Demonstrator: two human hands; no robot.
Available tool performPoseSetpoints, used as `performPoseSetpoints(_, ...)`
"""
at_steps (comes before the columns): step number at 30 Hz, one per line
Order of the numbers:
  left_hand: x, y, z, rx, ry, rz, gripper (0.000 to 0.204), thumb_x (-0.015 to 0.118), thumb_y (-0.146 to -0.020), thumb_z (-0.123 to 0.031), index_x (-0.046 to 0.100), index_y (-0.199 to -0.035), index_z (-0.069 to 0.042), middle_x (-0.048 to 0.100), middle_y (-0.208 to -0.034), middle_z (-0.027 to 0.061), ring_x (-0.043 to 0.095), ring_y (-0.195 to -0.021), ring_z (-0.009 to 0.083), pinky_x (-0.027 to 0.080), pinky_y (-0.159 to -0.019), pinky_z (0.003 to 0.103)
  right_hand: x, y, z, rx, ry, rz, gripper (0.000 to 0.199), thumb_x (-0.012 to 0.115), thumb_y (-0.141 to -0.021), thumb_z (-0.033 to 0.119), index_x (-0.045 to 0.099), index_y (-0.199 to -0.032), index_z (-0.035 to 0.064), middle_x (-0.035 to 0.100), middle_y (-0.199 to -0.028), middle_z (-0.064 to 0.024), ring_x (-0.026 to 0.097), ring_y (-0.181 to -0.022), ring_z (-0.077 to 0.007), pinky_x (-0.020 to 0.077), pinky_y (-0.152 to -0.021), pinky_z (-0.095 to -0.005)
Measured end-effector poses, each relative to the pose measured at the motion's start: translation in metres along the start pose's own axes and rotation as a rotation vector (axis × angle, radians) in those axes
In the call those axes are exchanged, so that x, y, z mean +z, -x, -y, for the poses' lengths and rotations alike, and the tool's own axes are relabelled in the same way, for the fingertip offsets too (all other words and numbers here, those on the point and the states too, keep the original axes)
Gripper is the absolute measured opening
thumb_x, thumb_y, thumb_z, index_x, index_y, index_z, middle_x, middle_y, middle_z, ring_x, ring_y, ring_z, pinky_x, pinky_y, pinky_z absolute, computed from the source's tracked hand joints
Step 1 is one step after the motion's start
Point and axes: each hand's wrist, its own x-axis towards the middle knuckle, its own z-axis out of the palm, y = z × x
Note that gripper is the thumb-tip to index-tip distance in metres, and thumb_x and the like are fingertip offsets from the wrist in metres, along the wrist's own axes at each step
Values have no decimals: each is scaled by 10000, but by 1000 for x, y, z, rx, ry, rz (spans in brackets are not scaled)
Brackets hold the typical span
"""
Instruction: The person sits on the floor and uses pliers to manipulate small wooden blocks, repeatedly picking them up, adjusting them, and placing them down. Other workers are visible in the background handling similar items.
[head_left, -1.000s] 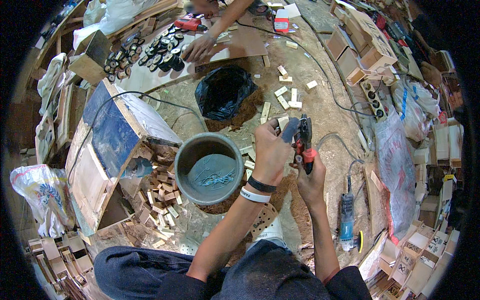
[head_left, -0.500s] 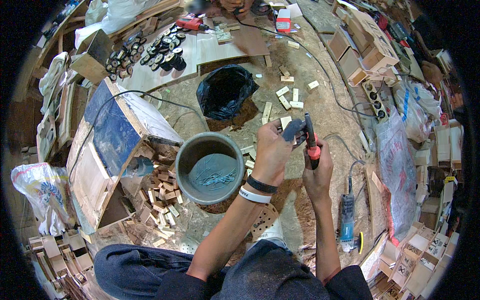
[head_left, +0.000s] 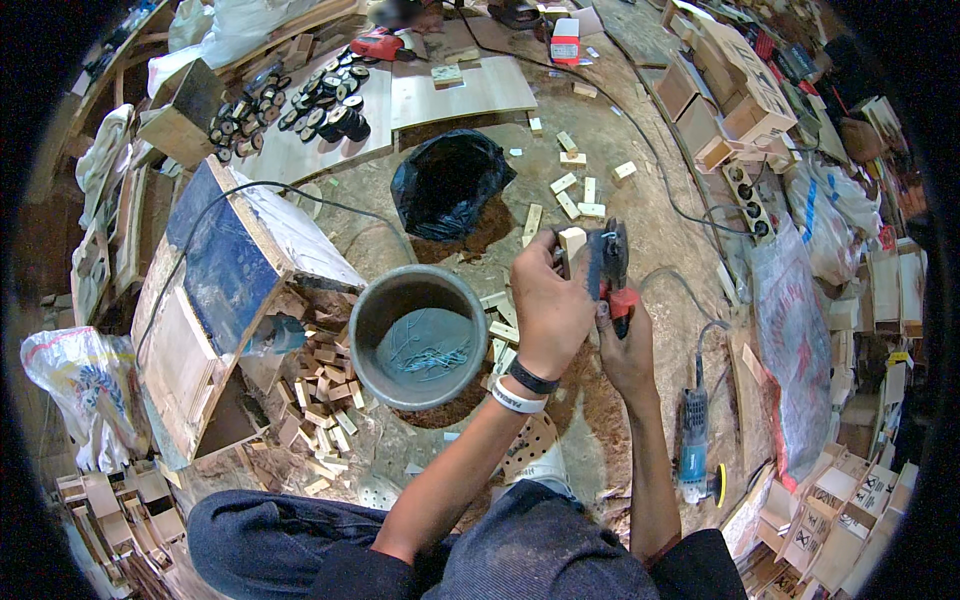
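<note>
A small pale wooden block point(head_left: 572, 241) is pinched upright in my left hand point(head_left: 550, 308), with a dark covering over some of its fingers. My right hand point(head_left: 628, 352) is wrapped round red-and-black handled pliers point(head_left: 622, 296). Their dark jaws point up, close against my left fingertips, and a small light bluish bit of wire shows at the jaws. Left of my hands stands a grey basin point(head_left: 378, 315) holding thin bluish wire pieces point(head_left: 437, 357). Several drilled wooden blocks point(head_left: 566, 204) lie beyond my hands.
A black plastic bag point(head_left: 420, 190) stands open behind the basin. At left are a wooden box point(head_left: 225, 250) and a heap of blocks point(head_left: 325, 390). Spools point(head_left: 335, 105) sit on boards at the back. A blue power tool point(head_left: 692, 440) and a power strip point(head_left: 745, 195) are at right.
The pliers have tilted and shifted closer to my left fingers, and the wooden block has turned more upright. At the far end, another person's hands have drawn back from the board.
</note>
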Motion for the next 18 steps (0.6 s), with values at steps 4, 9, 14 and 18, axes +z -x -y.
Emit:
performPoseSetpoints(4, 2, 1, 4, 226, -124, -71, 149, 702, -951, -109, 690, -1028, 17, 690, -828, 62, 620, -691, 96, 486, -606, 266, 5, 11, -21, 340, -193, -43, 303, 571, -1044, 126, 579, -1311, -17, 664, -1085, -48, 614, -916, -100, 507, -840, -272)
performPoseSetpoints(9, -5, -10, 37, 496, -298, -119, 233, 694, -893, -59, 689, -1104, 39, 722, -855, 154, 698, -729, 246, 537, -654, 373, -6, 32, -31, 404, -267, 11, 381, 559, -1062, 217, 557, -1374, -1, 638, -1013, -22, 633, -903, -113, 527, -813, -272)
performPoseSetpoints(14, -37, -13, 93, -21, -1169, 573, 335, 699, -775, -150, 696, -1057, 30, 713, -975, 261, 704, -895, 421, 545, -808, 478, -15, 52, -40, 505, -455, -63, 443, 568, -1057, 260, 511, -1403, -11, 623, -926, -49, 708, -937, -224, 604, -856, -383)
performPoseSetpoints(18, -47, -40, 110, -109, -1011, 914, 271, 669, -745, -146, 690, -948, 31, 705, -1044, 268, 686, -1010, 417, 534, -871, 477, -26, 67, -43, 677, -410, -151, 389, 569, -1054, 222, 521, -1365, -7, 664, -977, -99, 714, -897, -237, 615, -798, -391)
